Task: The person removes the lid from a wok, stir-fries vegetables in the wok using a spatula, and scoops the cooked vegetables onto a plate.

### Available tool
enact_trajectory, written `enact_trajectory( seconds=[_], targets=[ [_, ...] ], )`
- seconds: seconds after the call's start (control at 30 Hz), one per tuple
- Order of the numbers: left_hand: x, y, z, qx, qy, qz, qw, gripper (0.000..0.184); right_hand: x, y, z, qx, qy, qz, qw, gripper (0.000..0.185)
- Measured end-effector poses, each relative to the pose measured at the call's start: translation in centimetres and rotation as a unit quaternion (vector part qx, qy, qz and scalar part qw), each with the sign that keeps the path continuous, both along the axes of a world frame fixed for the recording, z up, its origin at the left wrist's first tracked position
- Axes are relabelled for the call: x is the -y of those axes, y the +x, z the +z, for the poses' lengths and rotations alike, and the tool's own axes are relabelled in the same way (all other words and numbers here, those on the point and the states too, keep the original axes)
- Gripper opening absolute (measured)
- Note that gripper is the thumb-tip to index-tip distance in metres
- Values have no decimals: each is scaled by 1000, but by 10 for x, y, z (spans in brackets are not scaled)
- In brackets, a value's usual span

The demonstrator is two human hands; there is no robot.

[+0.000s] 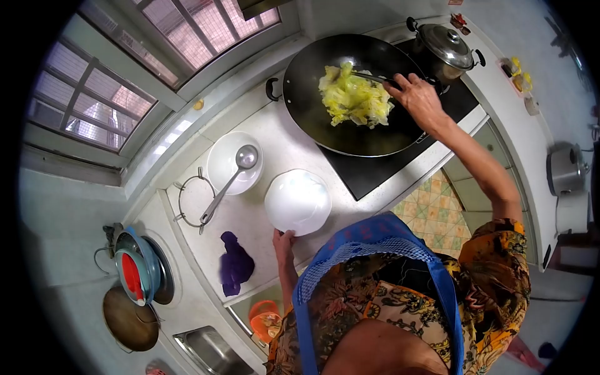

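A large black wok sits on the dark cooktop with yellow-green leafy vegetables in it. My right hand is closed around the dark handle of a utensil, whose far end is among the vegetables. On the counter stands a white plate or shallow bowl. My left hand grips its near rim, the fingers partly hidden beneath. Beside it, a metal ladle rests across a white bowl.
A lidded pot stands behind the wok's right side. A wire ring stand and a purple cloth lie on the counter. Stacked basins, a brown pan and a sink are at lower left.
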State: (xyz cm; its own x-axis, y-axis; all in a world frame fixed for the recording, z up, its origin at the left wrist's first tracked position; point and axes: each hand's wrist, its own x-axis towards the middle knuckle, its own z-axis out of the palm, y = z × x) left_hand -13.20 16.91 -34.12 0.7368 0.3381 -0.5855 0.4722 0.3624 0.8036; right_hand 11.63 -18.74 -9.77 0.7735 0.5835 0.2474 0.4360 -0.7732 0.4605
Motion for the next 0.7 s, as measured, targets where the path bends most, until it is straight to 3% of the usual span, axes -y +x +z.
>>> enact_trajectory(
  seconds=[0.23, 0.3, 0.33, 0.57, 0.63, 0.7],
  targets=[
    [7, 6, 8, -20, -8, -12, 1000, 40, -10, -23, 77, 51, -114, 99, 987, 25],
    [8, 5, 6, -14, -14, -13, 1000, 41, -20, -22, 79, 97, -172, 208, 958, 16],
    [7, 5, 6, -8, -19, -15, 1000, 41, -24, -20, 81, 63, -242, 182, 951, 11],
    [0, 5, -2, -10, -33, -45, 998, 41, -34, -7, 99, 12, -216, 191, 957, 9],
    [2, 5, -2, -6, -52, -44, 998, 38, -38, -4, 99, 50, -235, 216, 946, 5],
    [2, 7, 3, -6, -54, -41, 998, 37, -43, -2, 99, -4, -277, 212, 937, 3]
  ],
)
